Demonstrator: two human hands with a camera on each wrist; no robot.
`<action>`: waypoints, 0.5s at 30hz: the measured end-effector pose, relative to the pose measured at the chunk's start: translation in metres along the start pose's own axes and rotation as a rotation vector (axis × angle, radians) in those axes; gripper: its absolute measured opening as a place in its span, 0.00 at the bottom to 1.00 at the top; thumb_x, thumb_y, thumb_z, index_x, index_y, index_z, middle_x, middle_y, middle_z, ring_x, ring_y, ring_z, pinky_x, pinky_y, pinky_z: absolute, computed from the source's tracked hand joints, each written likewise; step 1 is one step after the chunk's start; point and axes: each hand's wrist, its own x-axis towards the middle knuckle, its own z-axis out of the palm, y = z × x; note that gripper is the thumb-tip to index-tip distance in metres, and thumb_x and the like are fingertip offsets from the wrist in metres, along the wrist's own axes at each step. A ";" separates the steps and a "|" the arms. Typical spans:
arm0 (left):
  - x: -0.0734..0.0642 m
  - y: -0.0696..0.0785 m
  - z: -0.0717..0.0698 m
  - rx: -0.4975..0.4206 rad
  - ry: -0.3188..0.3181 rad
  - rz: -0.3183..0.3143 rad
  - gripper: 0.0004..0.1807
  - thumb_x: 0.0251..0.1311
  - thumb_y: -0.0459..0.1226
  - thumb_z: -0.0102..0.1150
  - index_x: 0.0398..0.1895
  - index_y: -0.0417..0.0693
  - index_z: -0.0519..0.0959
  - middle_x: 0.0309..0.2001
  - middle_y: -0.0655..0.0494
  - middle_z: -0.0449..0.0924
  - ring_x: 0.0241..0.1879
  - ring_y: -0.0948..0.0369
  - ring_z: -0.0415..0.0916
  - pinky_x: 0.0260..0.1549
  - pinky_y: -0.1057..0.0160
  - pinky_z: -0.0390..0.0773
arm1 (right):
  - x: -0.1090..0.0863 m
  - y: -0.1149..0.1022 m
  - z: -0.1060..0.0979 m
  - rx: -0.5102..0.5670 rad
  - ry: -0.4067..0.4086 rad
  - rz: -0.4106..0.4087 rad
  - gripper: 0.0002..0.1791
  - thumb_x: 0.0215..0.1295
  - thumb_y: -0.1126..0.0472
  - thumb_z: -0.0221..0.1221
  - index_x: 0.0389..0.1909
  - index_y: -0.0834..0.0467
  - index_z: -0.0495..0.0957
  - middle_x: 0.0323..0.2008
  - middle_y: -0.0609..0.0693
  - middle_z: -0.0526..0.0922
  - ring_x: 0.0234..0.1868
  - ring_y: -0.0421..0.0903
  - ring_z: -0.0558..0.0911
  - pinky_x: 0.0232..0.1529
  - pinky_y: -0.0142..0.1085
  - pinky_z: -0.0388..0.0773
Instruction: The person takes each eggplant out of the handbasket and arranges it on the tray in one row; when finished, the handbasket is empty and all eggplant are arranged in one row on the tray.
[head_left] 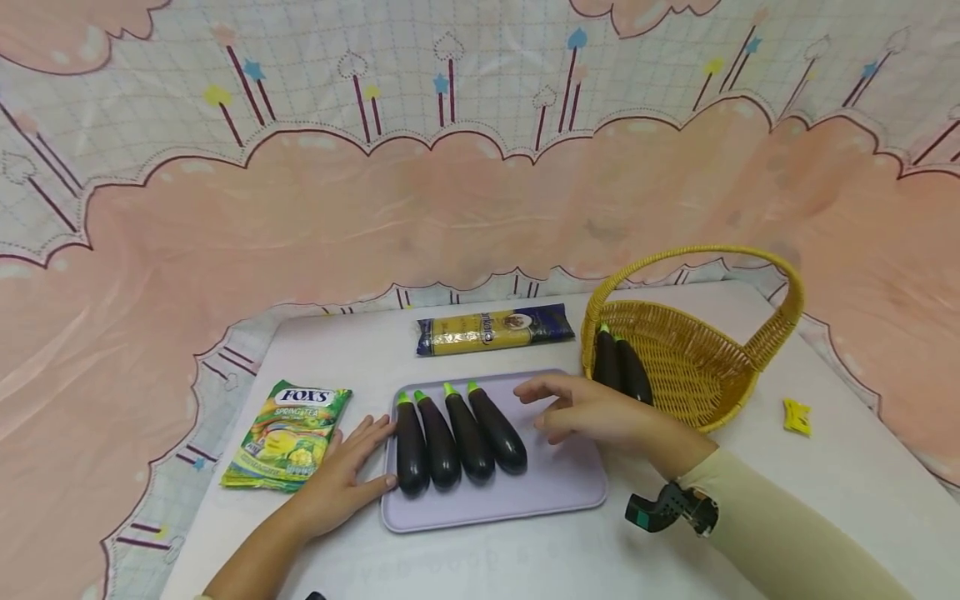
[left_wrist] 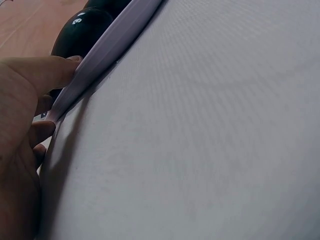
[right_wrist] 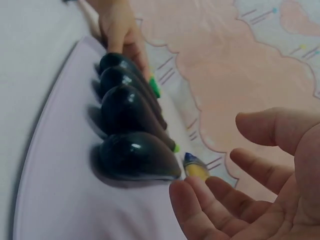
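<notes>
Just below the centre of the head view, four eggplants (head_left: 468,437) lie side by side on a lilac tray (head_left: 555,487), green stems toward the top of the frame. At the tray's left edge the left hand (head_left: 341,479) has its fingers spread and fairly straight, its thumb touching the rim, gripping nothing. Over the tray's right part, the right hand (head_left: 588,408) is empty, its thumb and lightly bent fingers apart, near the rightmost eggplant. Two more eggplants (head_left: 633,371) lean inside the wicker basket (head_left: 697,354) at the right of the frame.

To handle one well, the right hand would best close round the thick body, since the glossy skin looks slippery, and keep its knuckles off the neighbours, which could roll. Light pressure from the left hand on the rim should steady the tray against sliding on the bench (head_left: 517,567).
</notes>
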 end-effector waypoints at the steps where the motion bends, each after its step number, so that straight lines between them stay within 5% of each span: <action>1: 0.000 0.000 0.000 0.001 0.002 0.002 0.42 0.66 0.47 0.72 0.81 0.47 0.67 0.82 0.40 0.61 0.83 0.35 0.46 0.76 0.26 0.30 | -0.003 0.000 -0.002 0.006 -0.008 -0.012 0.31 0.73 0.54 0.66 0.74 0.55 0.74 0.76 0.58 0.70 0.60 0.61 0.83 0.58 0.47 0.85; 7: 0.001 0.002 -0.002 0.001 -0.001 0.000 0.42 0.66 0.47 0.72 0.81 0.47 0.67 0.82 0.40 0.61 0.83 0.36 0.46 0.77 0.26 0.29 | -0.021 0.000 -0.019 0.052 -0.026 -0.048 0.29 0.74 0.56 0.67 0.74 0.53 0.75 0.77 0.61 0.68 0.69 0.65 0.77 0.61 0.48 0.84; 15: 0.000 0.001 -0.002 -0.006 -0.006 -0.011 0.42 0.67 0.47 0.72 0.81 0.47 0.67 0.82 0.40 0.61 0.83 0.36 0.45 0.77 0.27 0.29 | -0.042 0.002 -0.042 0.119 -0.062 -0.088 0.31 0.72 0.66 0.65 0.75 0.60 0.71 0.75 0.62 0.68 0.65 0.64 0.78 0.61 0.43 0.85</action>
